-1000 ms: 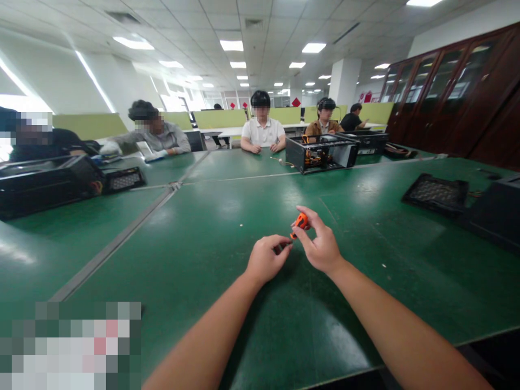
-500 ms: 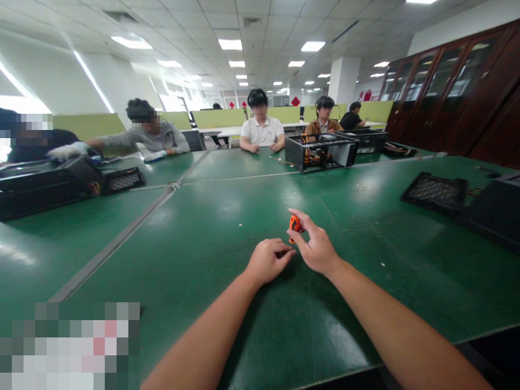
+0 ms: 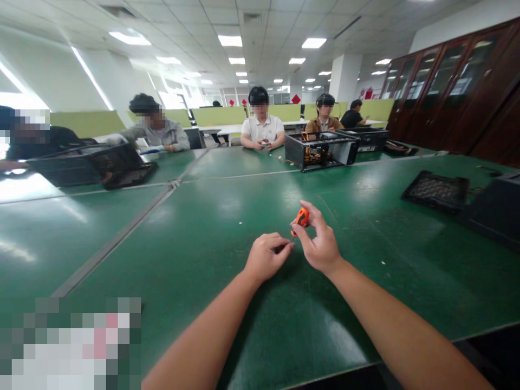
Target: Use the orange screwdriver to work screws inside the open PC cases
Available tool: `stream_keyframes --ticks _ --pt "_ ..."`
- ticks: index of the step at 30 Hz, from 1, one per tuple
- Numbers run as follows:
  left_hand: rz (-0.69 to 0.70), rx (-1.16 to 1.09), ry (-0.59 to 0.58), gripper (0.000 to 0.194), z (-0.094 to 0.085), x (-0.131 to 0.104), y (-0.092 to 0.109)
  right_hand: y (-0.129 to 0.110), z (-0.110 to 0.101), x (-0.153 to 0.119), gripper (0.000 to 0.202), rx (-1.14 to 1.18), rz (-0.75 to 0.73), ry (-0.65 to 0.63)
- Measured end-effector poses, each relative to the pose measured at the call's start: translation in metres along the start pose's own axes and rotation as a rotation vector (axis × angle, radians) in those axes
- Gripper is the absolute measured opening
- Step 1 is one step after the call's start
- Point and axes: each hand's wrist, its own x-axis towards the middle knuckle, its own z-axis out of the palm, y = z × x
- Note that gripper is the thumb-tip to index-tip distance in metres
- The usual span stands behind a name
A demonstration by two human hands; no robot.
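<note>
An orange and black screwdriver (image 3: 302,217) is pinched by its handle between the thumb and fingers of my right hand (image 3: 323,244). Its thin shaft slants down and left toward the fingertips of my left hand (image 3: 267,257). Those left fingers are pressed together around the shaft's tip; anything small between them is too tiny to make out. Both hands are just above the green table (image 3: 211,216), close together near the middle of the view.
An open computer case (image 3: 320,151) stands at the far side, and a black case (image 3: 77,162) at the left. At the right lie a black panel (image 3: 436,190) and a dark case (image 3: 495,208). Several people sit around the table. Small white bits dot its top.
My right hand and the screwdriver have risen slightly and tilted right, showing the shaft. My left hand has shifted up a little. The left black case has been moved and turned by people there.
</note>
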Motion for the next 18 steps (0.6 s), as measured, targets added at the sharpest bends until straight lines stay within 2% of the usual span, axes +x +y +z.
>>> stream_keyframes --ticks 4,6,9,12,15,18 --pt "-0.003 0.019 -0.172 0.02 0.0033 -0.0016 -0.0031 0.0058 0.0002 0.0018 0.057 -0.053 0.039 -0.223" --pt "-0.032 0.012 -0.2 0.017 0.0042 -0.0019 -0.0033 0.0078 -0.0003 0.002 0.06 -0.063 0.057 -0.242" --pt "-0.079 0.016 -0.118 0.013 0.0022 -0.001 -0.0013 0.0057 -0.0016 0.0014 0.06 -0.033 0.038 -0.133" --pt "-0.106 0.008 -0.052 0.023 -0.0014 0.0003 0.0006 0.0016 -0.0024 0.0011 0.06 0.004 0.039 -0.024" --pt "-0.112 -0.002 -0.009 0.024 -0.0034 0.0002 0.0002 0.0015 -0.0019 0.0011 0.062 -0.018 0.062 -0.113" --pt "-0.111 -0.012 0.014 0.022 -0.0037 -0.0015 -0.0014 0.0049 -0.0003 0.0005 0.065 -0.056 0.083 -0.315"
